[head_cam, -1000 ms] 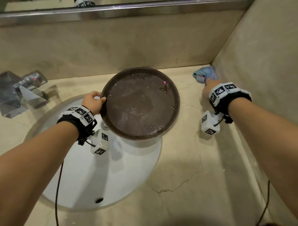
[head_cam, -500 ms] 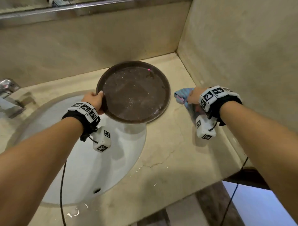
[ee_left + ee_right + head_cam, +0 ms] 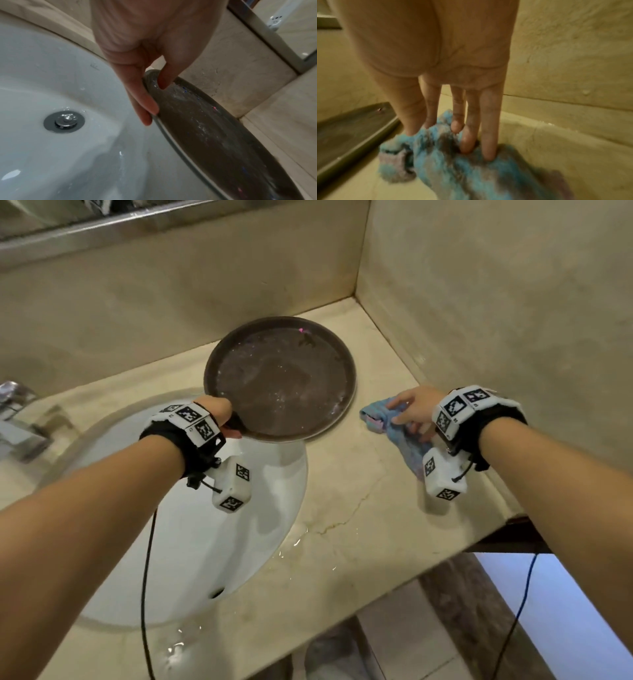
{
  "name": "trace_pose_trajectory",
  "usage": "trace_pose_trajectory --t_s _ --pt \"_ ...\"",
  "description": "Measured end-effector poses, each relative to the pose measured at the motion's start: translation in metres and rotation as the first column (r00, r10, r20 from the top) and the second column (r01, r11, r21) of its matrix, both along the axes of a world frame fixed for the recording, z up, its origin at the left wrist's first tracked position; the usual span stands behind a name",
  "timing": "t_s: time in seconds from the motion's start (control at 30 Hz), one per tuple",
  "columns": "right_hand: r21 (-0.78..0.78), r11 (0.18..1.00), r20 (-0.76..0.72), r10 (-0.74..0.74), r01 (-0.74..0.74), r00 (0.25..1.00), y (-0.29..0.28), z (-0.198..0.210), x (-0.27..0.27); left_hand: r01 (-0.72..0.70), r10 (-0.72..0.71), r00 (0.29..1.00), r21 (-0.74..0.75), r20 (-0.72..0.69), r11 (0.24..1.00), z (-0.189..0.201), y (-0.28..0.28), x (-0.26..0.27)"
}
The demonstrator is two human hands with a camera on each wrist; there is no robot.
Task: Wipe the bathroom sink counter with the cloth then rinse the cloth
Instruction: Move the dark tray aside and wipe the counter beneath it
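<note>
A blue, grey-smudged cloth (image 3: 380, 416) (image 3: 445, 166) lies bunched on the beige stone counter (image 3: 359, 508) near the right wall. My right hand (image 3: 409, 409) (image 3: 462, 136) presses down on it with straight fingers (image 3: 489, 128). A round brown tray (image 3: 281, 378) (image 3: 214, 135) lies on the counter and juts over the white sink (image 3: 205, 542). My left hand (image 3: 219, 414) (image 3: 157, 97) pinches its near-left rim, thumb on top and fingers underneath.
The chrome faucet (image 3: 17, 419) stands at the far left and the drain (image 3: 64, 122) sits in the basin. Beige walls close the back and right side. Water drops lie on the counter's front edge (image 3: 308, 546). Below the edge the floor shows.
My right hand has dragged the cloth from the back right corner toward me along the right wall. My left hand still holds the tray's rim. The view has swung right.
</note>
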State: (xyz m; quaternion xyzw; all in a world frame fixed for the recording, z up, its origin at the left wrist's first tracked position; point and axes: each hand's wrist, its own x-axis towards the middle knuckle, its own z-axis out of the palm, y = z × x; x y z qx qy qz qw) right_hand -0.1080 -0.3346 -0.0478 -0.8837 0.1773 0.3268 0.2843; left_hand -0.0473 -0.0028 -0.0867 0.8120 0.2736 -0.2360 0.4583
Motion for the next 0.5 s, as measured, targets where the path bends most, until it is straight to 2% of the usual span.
trace_pose_trajectory --t_s 0.1,0.23,0.37,0.5 --pt "0.085 0.987 -0.038 -0.130 0.133 0.991 -0.006 0.000 -0.002 0.106 -0.105 0.992 0.012 -0.069 0.994 0.010 -0.015 0.000" --pt "0.165 0.965 -0.046 -0.201 0.206 0.979 -0.006 -0.002 -0.006 0.240 -0.247 0.957 -0.064 -0.152 0.969 0.035 -0.055 -0.006" --pt "0.204 0.954 -0.053 -0.215 0.221 0.975 -0.009 -0.005 -0.007 0.219 -0.224 0.973 -0.096 -0.047 0.971 0.035 -0.080 0.005" --pt "0.177 0.971 -0.042 -0.157 0.162 0.987 -0.010 -0.009 -0.006 0.184 -0.182 0.983 -0.074 0.029 0.980 0.029 -0.079 0.011"
